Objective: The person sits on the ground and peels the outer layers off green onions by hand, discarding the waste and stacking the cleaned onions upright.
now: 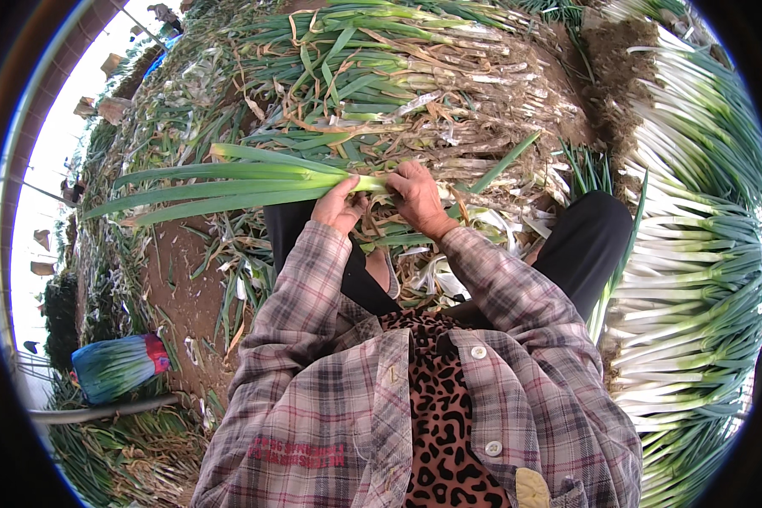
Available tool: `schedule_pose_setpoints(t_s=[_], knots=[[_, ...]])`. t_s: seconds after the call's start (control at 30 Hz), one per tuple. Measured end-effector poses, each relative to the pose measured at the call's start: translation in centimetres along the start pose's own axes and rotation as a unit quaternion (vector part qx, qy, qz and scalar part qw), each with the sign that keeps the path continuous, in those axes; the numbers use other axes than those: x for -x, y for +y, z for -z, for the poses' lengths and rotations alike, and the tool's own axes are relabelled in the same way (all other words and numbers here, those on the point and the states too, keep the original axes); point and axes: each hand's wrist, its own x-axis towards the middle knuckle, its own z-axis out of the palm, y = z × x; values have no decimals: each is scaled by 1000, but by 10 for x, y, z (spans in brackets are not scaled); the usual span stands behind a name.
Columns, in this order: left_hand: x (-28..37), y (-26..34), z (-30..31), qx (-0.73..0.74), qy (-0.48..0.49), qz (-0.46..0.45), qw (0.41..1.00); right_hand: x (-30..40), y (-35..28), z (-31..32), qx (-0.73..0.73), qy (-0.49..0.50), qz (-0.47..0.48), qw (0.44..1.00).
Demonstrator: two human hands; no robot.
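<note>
My left hand (343, 204) grips a green onion (254, 184) at the base of its leaves, which fan out to the left. Close beside it, my right hand (416, 193) closes around the pale stalk of the same onion. The root end is mostly hidden by the right hand. Beyond the hands lies a wide heap of uncleaned green onions (381, 76), with dry brown leaves and soil on their roots. Peeled white skins (438, 276) are scattered between my legs.
Along the right side runs a long row of clean white-stalked green onions (673, 292). A printed bag (120, 367) lies at the lower left, near a grey pipe (105, 414). Leaf waste (184, 114) covers ground at the upper left. My bent knees flank the work area.
</note>
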Motion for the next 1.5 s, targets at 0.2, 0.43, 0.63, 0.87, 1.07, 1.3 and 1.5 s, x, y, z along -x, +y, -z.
schedule_pose_setpoints(t_s=[0.2, 0.43, 0.63, 0.87, 1.07, 1.3, 1.5], knots=[[6, -5, -8, -78, -26, -113, 990, -4, 5, 7, -34, -7, -11, 999], [5, -6, -20, -53, 113, -98, 987, -7, 5, 13, -222, -48, -133, 965], [7, 3, -26, -9, 191, -70, 979, -13, 22, 23, -473, -4, -300, 828], [2, 10, -18, -23, 84, 37, 995, -23, 1, 38, -400, -20, -299, 866], [8, 28, -10, 26, 3, 64, 998, -36, -13, 45, -163, -137, -14, 977], [33, 52, -8, -22, -28, -78, 996, -28, 10, 52, 37, -175, 84, 980], [68, 116, 41, 9, -54, -119, 991, -27, 65, 75, 13, -270, -339, 901]])
